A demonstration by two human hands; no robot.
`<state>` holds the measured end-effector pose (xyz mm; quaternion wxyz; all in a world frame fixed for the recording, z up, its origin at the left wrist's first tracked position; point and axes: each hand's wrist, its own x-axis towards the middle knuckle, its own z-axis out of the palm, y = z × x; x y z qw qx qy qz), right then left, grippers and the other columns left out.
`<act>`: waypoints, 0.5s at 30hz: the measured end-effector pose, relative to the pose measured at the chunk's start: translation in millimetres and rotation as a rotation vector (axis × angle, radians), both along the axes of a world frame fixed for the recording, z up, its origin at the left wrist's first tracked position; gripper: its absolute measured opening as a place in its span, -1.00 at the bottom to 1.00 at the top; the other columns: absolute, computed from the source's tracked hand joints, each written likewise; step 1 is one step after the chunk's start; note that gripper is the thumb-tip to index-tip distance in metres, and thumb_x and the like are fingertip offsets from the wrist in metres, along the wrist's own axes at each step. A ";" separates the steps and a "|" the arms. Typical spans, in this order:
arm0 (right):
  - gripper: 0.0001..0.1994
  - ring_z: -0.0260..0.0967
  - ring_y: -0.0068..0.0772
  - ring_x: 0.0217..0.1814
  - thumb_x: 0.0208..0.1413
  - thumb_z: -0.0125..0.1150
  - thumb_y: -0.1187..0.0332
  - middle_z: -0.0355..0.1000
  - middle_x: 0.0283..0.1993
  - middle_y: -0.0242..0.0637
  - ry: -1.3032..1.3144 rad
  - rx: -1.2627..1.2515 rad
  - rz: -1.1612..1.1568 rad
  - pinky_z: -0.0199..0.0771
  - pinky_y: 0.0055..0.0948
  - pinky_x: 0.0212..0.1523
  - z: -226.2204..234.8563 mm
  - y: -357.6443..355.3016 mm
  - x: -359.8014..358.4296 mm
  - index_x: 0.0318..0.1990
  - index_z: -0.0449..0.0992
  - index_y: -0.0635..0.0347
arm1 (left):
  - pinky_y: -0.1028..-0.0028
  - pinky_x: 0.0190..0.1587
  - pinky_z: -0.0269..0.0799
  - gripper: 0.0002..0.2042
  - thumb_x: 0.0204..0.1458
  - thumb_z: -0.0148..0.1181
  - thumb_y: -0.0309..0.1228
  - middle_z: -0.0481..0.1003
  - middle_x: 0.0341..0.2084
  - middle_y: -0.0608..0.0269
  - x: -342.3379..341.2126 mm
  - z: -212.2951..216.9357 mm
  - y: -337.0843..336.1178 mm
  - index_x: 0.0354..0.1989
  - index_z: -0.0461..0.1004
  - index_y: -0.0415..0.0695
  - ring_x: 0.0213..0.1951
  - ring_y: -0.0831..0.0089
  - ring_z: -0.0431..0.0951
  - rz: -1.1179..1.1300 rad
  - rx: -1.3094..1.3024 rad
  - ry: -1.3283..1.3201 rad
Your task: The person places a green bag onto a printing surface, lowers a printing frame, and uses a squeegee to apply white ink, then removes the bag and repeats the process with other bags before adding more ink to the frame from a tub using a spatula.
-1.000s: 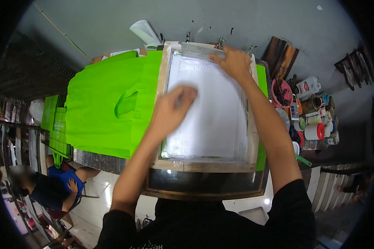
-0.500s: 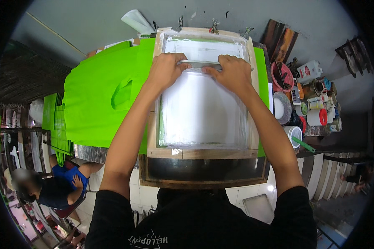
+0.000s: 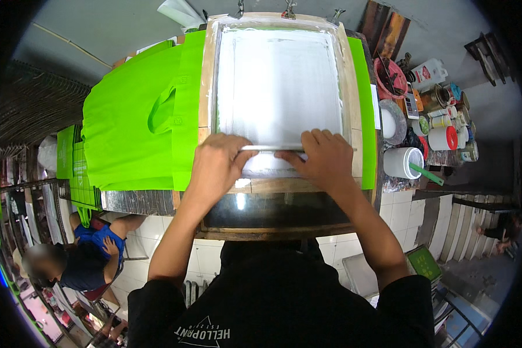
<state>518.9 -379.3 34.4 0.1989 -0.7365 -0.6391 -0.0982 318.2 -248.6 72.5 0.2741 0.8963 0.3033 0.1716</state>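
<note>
A screen-printing frame (image 3: 354, 110) with a wooden rim lies flat in front of me, its white mesh (image 3: 278, 87) coated and streaked along the edges. Across its near part runs a squeegee (image 3: 274, 148), seen as a thin pale bar. My left hand (image 3: 217, 163) grips the bar's left end and my right hand (image 3: 326, 161) the right end, with thumbs on the near side. The squeegee's lower edge is largely hidden. Bright green fabric bags (image 3: 127, 127) with a loop handle lie left of the frame, and green fabric also shows along its right side.
Clamps (image 3: 289, 10) line the frame's far edge. On the right stand a white tub (image 3: 399, 162) with a green-handled tool (image 3: 426, 174), a pink basin (image 3: 390, 78) and several jars. A dark table edge (image 3: 272, 211) is nearest me. A person (image 3: 93, 261) sits at lower left.
Both hands have drawn the squeegee from the far part of the mesh to its near part. The whole scene sits slightly higher in view.
</note>
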 end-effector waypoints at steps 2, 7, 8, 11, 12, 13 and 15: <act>-0.49 0.36 -0.26 -0.55 -0.03 0.38 -0.19 0.34 -0.57 -0.34 -0.009 0.020 0.009 0.30 -0.28 -0.50 -1.7 -14.1 -9.6 -0.52 0.43 0.09 | 0.22 -0.15 0.51 -0.83 0.00 0.40 -0.42 0.63 -0.35 -0.02 -11.3 1.8 -14.5 -0.29 0.67 -0.24 -0.26 0.04 0.61 -0.008 -0.025 0.018; -0.61 0.40 -0.30 -0.38 -0.07 0.42 -0.02 0.40 -0.43 -0.35 -0.061 -0.010 0.006 0.31 -0.32 -0.36 -5.1 -39.6 -26.3 -0.42 0.45 0.09 | 0.19 0.05 0.45 -0.68 -0.07 0.44 -0.40 0.62 -0.17 0.01 -37.3 -18.2 -32.8 -0.12 0.63 -0.21 -0.06 0.04 0.58 -0.061 -0.025 -0.043; -0.66 0.43 -0.30 -0.32 -0.05 0.40 0.04 0.42 -0.38 -0.35 -0.070 -0.020 0.002 0.34 -0.31 -0.32 -3.5 -40.8 -26.0 -0.38 0.47 0.08 | 0.15 0.14 0.42 -0.58 -0.09 0.48 -0.35 0.61 -0.07 -0.01 -42.4 -24.0 -31.1 -0.02 0.61 -0.20 0.03 0.02 0.57 -0.080 -0.041 -0.043; -0.73 0.46 -0.29 -0.24 -0.06 0.41 0.17 0.46 -0.33 -0.36 -0.006 0.093 0.054 0.38 -0.29 -0.25 -6.8 -45.9 -23.3 -0.32 0.48 0.08 | -0.05 0.44 -0.01 -0.11 -0.24 0.59 -0.12 0.39 0.28 -0.07 -57.0 -29.1 -40.4 0.32 0.34 -0.20 0.37 -0.02 0.30 0.075 0.229 -0.042; -0.75 0.48 -0.28 -0.22 -0.07 0.40 0.21 0.48 -0.30 -0.35 0.030 0.067 0.068 0.39 -0.28 -0.23 -3.5 -45.7 -22.4 -0.32 0.49 0.08 | -0.08 0.46 -0.16 0.00 -0.29 0.60 -0.07 0.30 0.34 -0.08 -65.7 -41.3 -40.4 0.37 0.25 -0.20 0.42 -0.01 0.20 0.104 0.239 -0.030; -0.77 0.49 -0.27 -0.20 -0.08 0.40 0.25 0.50 -0.27 -0.35 0.066 0.040 0.082 0.41 -0.27 -0.22 0.6 -45.4 -21.4 -0.31 0.50 0.08 | -0.11 0.48 -0.31 0.10 -0.34 0.61 -0.01 0.21 0.40 -0.08 -75.1 -59.4 -37.4 0.42 0.15 -0.21 0.47 0.00 0.10 0.133 0.249 -0.017; -0.80 0.51 -0.26 -0.17 -0.10 0.38 0.32 0.52 -0.22 -0.35 0.103 0.069 0.106 0.44 -0.25 -0.18 10.5 -45.3 -18.8 -0.30 0.52 0.09 | -0.12 0.51 -0.42 0.23 -0.39 0.63 0.05 0.13 0.45 -0.12 -81.9 -62.8 -31.7 0.47 0.03 -0.22 0.50 -0.01 0.04 0.102 0.364 -0.064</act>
